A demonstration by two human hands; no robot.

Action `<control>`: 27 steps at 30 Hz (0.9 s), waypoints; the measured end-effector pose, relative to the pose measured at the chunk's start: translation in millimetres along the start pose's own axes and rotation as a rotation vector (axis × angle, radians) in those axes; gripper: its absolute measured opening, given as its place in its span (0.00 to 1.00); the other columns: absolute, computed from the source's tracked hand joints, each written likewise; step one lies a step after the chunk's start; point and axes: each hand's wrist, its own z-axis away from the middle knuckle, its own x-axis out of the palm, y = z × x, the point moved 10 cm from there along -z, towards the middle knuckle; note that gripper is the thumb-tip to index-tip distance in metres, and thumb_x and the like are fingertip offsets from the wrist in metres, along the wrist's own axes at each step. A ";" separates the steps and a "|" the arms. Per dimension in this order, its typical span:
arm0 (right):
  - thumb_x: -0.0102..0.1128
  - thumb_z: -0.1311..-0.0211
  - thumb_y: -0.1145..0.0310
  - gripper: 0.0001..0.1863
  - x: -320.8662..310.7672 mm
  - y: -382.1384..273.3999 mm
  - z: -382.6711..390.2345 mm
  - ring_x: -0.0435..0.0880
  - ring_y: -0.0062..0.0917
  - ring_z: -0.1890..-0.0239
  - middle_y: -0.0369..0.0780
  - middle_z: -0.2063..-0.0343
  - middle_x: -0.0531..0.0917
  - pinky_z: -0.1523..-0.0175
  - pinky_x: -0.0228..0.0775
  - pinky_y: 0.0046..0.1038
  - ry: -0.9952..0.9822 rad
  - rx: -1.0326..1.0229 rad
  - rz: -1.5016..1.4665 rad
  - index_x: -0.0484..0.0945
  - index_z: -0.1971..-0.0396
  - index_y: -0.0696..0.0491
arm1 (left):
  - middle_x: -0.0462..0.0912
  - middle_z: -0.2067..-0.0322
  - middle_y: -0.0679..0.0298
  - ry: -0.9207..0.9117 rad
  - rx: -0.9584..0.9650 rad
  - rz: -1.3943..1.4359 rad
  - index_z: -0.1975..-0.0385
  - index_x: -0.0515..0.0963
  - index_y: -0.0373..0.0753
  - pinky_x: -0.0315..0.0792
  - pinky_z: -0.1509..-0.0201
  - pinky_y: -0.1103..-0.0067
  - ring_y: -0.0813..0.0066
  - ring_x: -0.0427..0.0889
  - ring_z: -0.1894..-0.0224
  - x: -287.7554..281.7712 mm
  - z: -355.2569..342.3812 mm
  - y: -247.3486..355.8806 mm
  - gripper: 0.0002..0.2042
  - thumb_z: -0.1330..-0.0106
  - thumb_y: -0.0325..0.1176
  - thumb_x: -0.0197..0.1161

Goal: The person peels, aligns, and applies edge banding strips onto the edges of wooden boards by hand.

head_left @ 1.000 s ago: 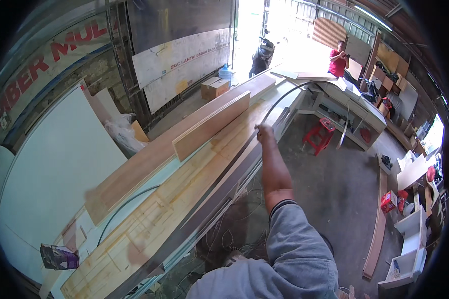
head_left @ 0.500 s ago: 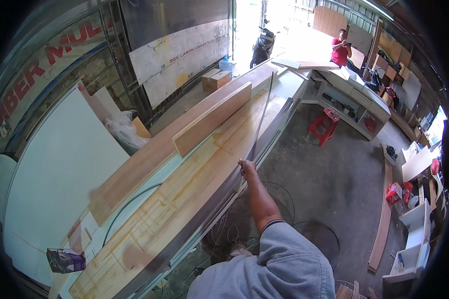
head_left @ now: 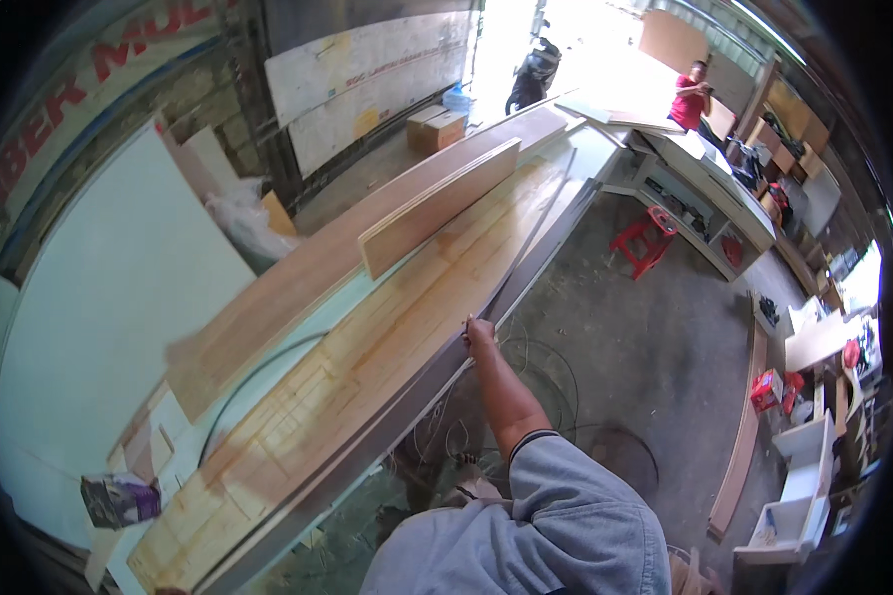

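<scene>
Workshop: concrete floor, bright doorway at the far side, long workbench running from near left to far right. We've got a thin dark strip along the right edge of a long light-wood panel on that bench; its far end lies over the panel's far part. Can't tell if it touches the wood along its whole length.

Right hand: fingers closed on the strip at the panel's right edge, about mid-length, arm stretched out. Left hand: we can't make it out, so can't tell its state.

Just left on the bench, we see a plywood board standing on its long edge, beside a longer brown board. A dark curved cable lies between that and the panel. Near left: a dark printed box.

Further left, a big white sheet leans, with clear plastic wrap beyond it. Far side: cardboard box, blue bottle, motorbike. Right: red stool by a white cabinet. Far right, a person in red stands behind the cabinet.
</scene>
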 end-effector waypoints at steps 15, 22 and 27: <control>0.55 0.40 0.63 0.16 59.6 -37.0 89.4 0.78 0.39 0.52 0.48 0.51 0.78 0.51 0.71 0.42 0.132 -0.660 1.084 0.74 0.55 0.54 | 0.76 0.90 0.63 -0.038 -0.032 -0.114 0.82 0.82 0.34 0.67 0.83 0.79 0.79 0.74 0.88 5.1 -72.4 -28.6 0.10 0.45 0.34 0.66; 0.47 0.34 0.53 0.26 87.9 11.2 164.9 0.58 0.37 0.32 0.44 0.35 0.64 0.31 0.47 0.45 -0.305 -1.235 1.438 0.66 0.38 0.48 | 0.79 0.88 0.61 -0.017 -0.049 -0.205 0.79 0.84 0.35 0.72 0.79 0.75 0.74 0.76 0.88 27.9 -107.8 -51.1 0.10 0.50 0.37 0.70; 0.43 0.32 0.51 0.29 90.0 34.6 194.6 0.54 0.37 0.30 0.45 0.33 0.59 0.29 0.42 0.46 -0.337 -1.238 1.482 0.61 0.35 0.47 | 0.84 0.74 0.56 0.264 0.087 -0.568 0.76 0.85 0.43 0.75 0.61 0.66 0.56 0.83 0.67 23.6 -110.0 -96.2 0.11 0.53 0.43 0.71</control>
